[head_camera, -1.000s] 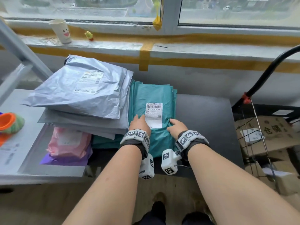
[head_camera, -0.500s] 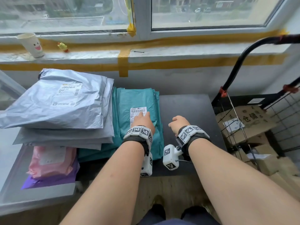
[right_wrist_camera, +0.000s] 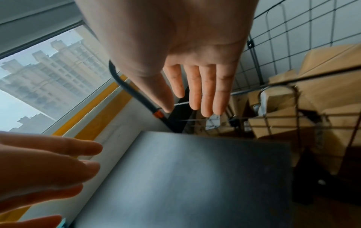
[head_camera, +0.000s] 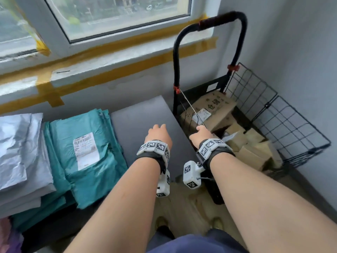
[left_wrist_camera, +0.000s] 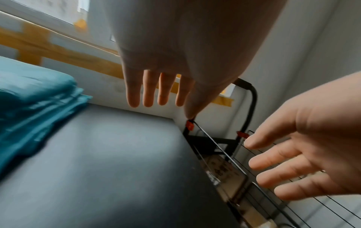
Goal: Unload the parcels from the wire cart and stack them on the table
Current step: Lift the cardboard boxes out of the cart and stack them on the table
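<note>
Now, in the head view, both hands are being held empty above the dark grey table: the left hand over its bare part, the right hand at its edge beside the wire cart. The fingers are hidden behind the knuckles here. Brown cardboard boxes, stiff and angular, are lying in the cart, loosely piled. Soft teal mailers and crinkled silver mailers are lying stacked on the table.

In the left wrist view, the left hand's fingers are being kept straight and slightly apart, nothing being held. The right hand is seen spread open over the thin wire mesh.

In the right wrist view, the right hand's fingers are being held straight, close together, above the cart's rim wire.

As a judgement: knuckles could be caught on the rim wire during the reach, and the loose pile could be disturbed if a lower box is being pulled first; the slippery mailers could slide if a box is set on them.
</note>
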Motion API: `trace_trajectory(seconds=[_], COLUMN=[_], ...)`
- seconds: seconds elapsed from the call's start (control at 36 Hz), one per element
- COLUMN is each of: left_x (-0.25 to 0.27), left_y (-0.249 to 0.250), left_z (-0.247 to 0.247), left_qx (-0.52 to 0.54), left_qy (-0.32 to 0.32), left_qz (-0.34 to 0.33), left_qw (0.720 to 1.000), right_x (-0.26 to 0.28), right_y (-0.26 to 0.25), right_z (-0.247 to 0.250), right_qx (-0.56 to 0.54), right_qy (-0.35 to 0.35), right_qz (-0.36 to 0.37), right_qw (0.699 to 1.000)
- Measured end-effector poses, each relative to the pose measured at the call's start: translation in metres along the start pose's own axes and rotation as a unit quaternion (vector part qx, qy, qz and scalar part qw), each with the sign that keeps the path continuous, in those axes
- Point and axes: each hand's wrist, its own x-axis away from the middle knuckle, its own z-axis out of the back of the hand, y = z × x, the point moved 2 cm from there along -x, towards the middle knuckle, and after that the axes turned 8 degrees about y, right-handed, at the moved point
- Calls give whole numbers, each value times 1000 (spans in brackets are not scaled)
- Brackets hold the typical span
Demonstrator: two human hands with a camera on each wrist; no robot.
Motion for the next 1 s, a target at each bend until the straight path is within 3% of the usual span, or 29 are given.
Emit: trace_trajectory(seconds=[0.25,0.42,0.72,0.86,1.0], left_x=[10,15,0,-24,-55], left_y=[140,221,284,306,329], left_z=[-63,-114,-160,-175,-194], left_qx=[41,89,68,36,16], left_qy=[-61,-79,-126,-141,-196], left_qz=[-54,-31,-5,-30,-59], left_qw=[996,992,990,989,979], right_x=[-41,-73,-120,-148,-175], right_y=[116,195,254,266,275], right_z=[91,145,167,168,175], right_qx=[-18,2,4,33,55], right_qy=[1,9,-15,-48,-54], right_qz=[-70,-117,-155,-177,-198], right_qw=[997,993,988,982,977])
